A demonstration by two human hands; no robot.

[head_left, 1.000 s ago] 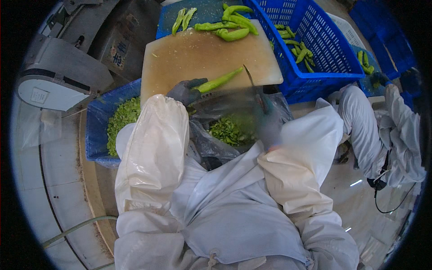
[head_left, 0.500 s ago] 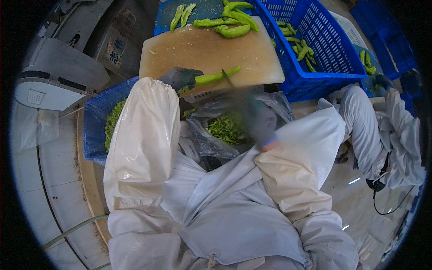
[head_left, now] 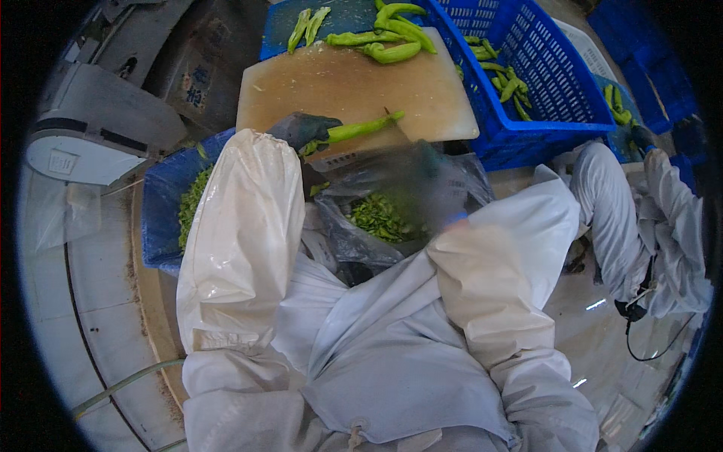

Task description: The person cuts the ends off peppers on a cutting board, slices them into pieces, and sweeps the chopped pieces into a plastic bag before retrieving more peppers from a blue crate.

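My left hand, in a dark grey glove, grips a long green pepper over the near edge of the pale, stained cutting board. A knife crosses the pepper near its far end, held in my gloved right hand, which is smeared by motion. Below them, a plastic bag holds chopped green pieces. At my left a blue bin holds more chopped greens, partly behind my white sleeve. Several whole peppers and some split pieces lie at the back.
A blue crate with peppers stands right of the board. Grey machinery fills the upper left. At the right a co-worker's white-clad legs and sleeve show beside another board with peppers. A hose crosses the tiles at lower left.
My left hand with the pepper has moved left and slightly up since a second ago. The knife blade sits lower now, and my right hand stays blurred.
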